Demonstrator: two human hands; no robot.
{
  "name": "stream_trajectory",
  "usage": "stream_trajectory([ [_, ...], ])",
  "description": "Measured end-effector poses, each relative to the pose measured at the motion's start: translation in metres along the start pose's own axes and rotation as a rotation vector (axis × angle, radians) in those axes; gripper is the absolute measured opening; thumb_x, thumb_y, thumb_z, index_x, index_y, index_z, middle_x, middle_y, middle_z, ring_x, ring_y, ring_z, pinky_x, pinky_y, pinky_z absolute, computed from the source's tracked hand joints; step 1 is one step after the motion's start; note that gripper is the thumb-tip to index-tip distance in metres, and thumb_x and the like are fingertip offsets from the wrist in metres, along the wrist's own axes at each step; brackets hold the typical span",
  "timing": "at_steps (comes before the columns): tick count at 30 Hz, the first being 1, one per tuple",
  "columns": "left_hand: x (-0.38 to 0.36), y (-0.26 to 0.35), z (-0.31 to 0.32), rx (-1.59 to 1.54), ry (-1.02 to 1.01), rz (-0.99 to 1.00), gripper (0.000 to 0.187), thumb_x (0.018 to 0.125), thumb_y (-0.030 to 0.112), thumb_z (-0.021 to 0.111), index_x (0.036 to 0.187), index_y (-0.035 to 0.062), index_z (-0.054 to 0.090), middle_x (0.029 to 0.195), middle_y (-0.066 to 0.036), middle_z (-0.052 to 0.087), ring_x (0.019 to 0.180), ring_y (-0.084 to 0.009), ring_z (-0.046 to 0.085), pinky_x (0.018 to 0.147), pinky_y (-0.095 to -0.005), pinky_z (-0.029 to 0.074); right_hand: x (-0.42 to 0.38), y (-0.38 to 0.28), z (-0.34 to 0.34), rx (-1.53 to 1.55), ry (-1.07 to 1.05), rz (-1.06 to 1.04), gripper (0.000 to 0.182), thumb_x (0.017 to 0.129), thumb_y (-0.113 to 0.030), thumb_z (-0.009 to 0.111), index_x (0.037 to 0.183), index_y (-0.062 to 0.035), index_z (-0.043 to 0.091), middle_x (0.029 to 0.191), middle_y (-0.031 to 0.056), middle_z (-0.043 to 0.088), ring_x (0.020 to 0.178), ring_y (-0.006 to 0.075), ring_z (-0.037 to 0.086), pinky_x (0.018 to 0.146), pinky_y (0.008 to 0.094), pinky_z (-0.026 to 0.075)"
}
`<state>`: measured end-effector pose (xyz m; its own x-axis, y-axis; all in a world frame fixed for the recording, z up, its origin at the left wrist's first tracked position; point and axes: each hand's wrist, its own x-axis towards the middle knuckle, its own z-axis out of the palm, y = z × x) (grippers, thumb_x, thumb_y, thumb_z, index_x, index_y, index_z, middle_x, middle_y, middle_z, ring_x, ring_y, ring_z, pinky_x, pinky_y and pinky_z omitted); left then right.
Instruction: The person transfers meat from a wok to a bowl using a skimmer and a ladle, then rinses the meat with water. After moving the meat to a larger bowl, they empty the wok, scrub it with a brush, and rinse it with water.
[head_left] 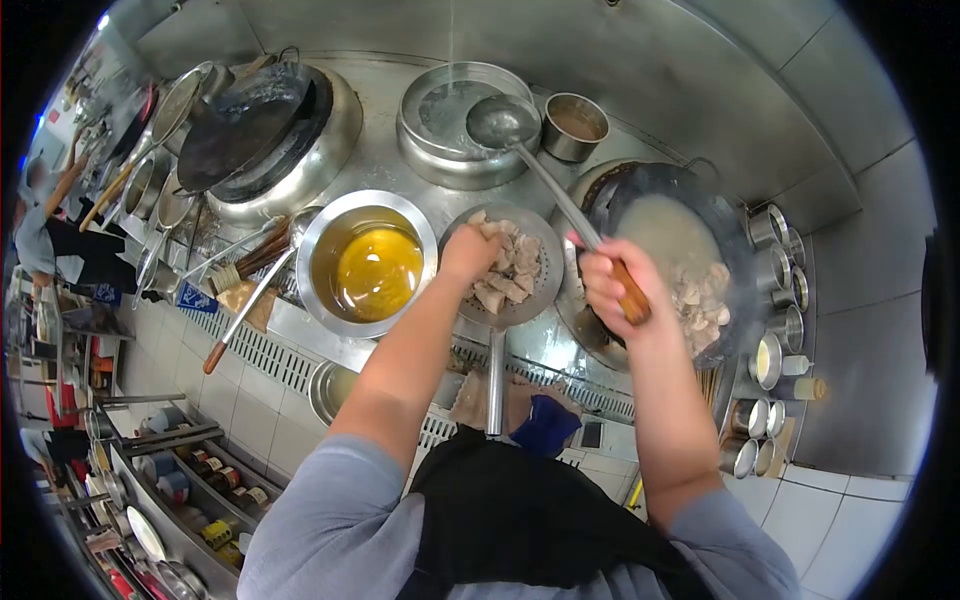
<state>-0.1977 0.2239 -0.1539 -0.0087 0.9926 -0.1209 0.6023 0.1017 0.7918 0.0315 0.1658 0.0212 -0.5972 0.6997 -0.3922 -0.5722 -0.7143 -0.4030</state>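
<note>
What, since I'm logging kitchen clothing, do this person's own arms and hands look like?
Short grey-blue sleeves with no visible markings leave the forearms bare. The left hand and the right hand are both ungloved, and no watch or bracelet shows.

Steel-panelled walls (690, 85), pale floor tiles (245, 410), metal shelving (150, 500) with bottles (206, 465) at left, bright light (103, 20) upper left

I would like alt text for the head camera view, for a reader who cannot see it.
A person's left hand touches pale meat pieces on a perforated skimmer, while the right hand grips a ladle. To the right, a wok holds cloudy liquid and more meat pieces; to the left stands a metal bowl of yellow liquid.
</note>
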Motion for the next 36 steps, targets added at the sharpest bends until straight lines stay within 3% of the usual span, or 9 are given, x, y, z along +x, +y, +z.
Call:
stream_trajectory([
  [5, 0.031, 0.003, 0.003, -0.402, -0.063, -0.115, 0.041, 0.081, 0.033, 0.064, 0.108, 0.0032, 0.065, 0.085, -0.018, 0.069, 0.066, -0.0274, 0.067, 0.070, -0.0361, 0.054, -0.080, 0.013, 0.012, -0.088, 0.135, -0.025, 0.035, 0.089, -0.009, 0.046, 0.122, 0.0020, 0.049, 0.066, 0.0040, 0.049, 0.040, 0.0114, 0.044, 0.034, 0.0260, 0.036],
  [12, 0.034, 0.022, 0.003, -0.043, -0.132, -0.169, 0.038, 0.081, 0.028, 0.067, 0.110, 0.0034, 0.061, 0.092, -0.018, 0.067, 0.086, -0.0183, 0.066, 0.064, -0.0372, 0.052, -0.151, 0.025, 0.010, -0.307, 0.276, -0.062, 0.040, 0.087, -0.005, 0.046, 0.126, 0.0031, 0.047, 0.065, 0.0061, 0.048, 0.037, 0.0136, 0.044, 0.032, 0.0273, 0.035],
  [14, 0.051, -0.008, 0.032, -0.634, -0.368, -0.153, 0.040, 0.083, 0.030, 0.067, 0.106, -0.0030, 0.061, 0.096, -0.014, 0.066, 0.087, -0.0247, 0.063, 0.073, -0.0324, 0.051, -0.164, 0.027, 0.010, -0.395, 0.323, -0.061, 0.042, 0.086, -0.004, 0.046, 0.128, 0.0028, 0.046, 0.064, 0.0053, 0.047, 0.037, 0.0130, 0.044, 0.033, 0.0264, 0.036],
  [21, 0.041, 0.003, 0.048, -0.548, 0.027, -0.231, 0.049, 0.089, 0.044, 0.057, 0.104, -0.0023, 0.061, 0.115, -0.017, 0.060, 0.104, -0.0312, 0.056, 0.088, -0.0409, 0.046, -0.183, 0.034, 0.011, -0.558, 0.386, -0.027, 0.047, 0.085, -0.002, 0.047, 0.132, 0.0003, 0.043, 0.064, 0.0050, 0.049, 0.037, 0.0128, 0.045, 0.034, 0.0247, 0.037],
  [23, 0.039, 0.019, 0.036, -0.386, 0.107, -0.441, 0.048, 0.090, 0.044, 0.056, 0.108, -0.0003, 0.060, 0.118, -0.019, 0.059, 0.111, -0.0321, 0.054, 0.093, -0.0437, 0.043, -0.180, 0.038, 0.013, -0.673, 0.416, -0.046, 0.048, 0.083, -0.001, 0.049, 0.130, 0.0036, 0.044, 0.062, 0.0052, 0.049, 0.036, 0.0125, 0.045, 0.033, 0.0237, 0.037],
  [27, 0.022, 0.036, 0.025, -0.585, 0.102, -0.549, 0.052, 0.089, 0.047, 0.057, 0.111, -0.0008, 0.059, 0.119, -0.021, 0.059, 0.110, -0.0350, 0.056, 0.091, -0.0443, 0.044, -0.177, 0.042, 0.019, -0.678, 0.439, -0.052, 0.047, 0.082, 0.000, 0.049, 0.129, 0.0034, 0.046, 0.062, 0.0048, 0.049, 0.037, 0.0120, 0.045, 0.034, 0.0228, 0.037],
  [30, 0.025, 0.020, 0.034, -0.945, -0.080, -0.351, 0.057, 0.086, 0.047, 0.062, 0.109, -0.0041, 0.059, 0.117, -0.024, 0.060, 0.104, -0.0354, 0.060, 0.088, -0.0415, 0.047, -0.166, 0.042, 0.023, -0.760, 0.411, -0.082, 0.046, 0.082, 0.000, 0.048, 0.128, 0.0029, 0.048, 0.062, 0.0042, 0.050, 0.037, 0.0120, 0.046, 0.035, 0.0226, 0.037],
  [35, 0.012, 0.035, 0.028, -0.011, 0.081, -0.159, 0.062, 0.078, 0.024, 0.074, 0.127, -0.0032, 0.048, 0.110, -0.022, 0.064, 0.101, -0.0276, 0.063, 0.084, -0.0380, 0.050, -0.121, 0.027, 0.026, -1.085, 0.457, -0.103, 0.038, 0.084, -0.001, 0.047, 0.122, -0.0006, 0.052, 0.062, 0.0014, 0.051, 0.039, 0.0115, 0.047, 0.038, 0.0238, 0.039],
  [36, 0.010, 0.029, 0.035, -0.113, 0.066, -0.162, 0.060, 0.078, 0.025, 0.072, 0.127, -0.0019, 0.050, 0.105, -0.022, 0.066, 0.099, -0.0307, 0.064, 0.086, -0.0412, 0.049, -0.108, 0.020, 0.030, -1.100, 0.441, -0.127, 0.029, 0.084, -0.003, 0.049, 0.113, -0.0005, 0.054, 0.061, 0.0014, 0.050, 0.039, 0.0119, 0.047, 0.039, 0.0248, 0.039],
])
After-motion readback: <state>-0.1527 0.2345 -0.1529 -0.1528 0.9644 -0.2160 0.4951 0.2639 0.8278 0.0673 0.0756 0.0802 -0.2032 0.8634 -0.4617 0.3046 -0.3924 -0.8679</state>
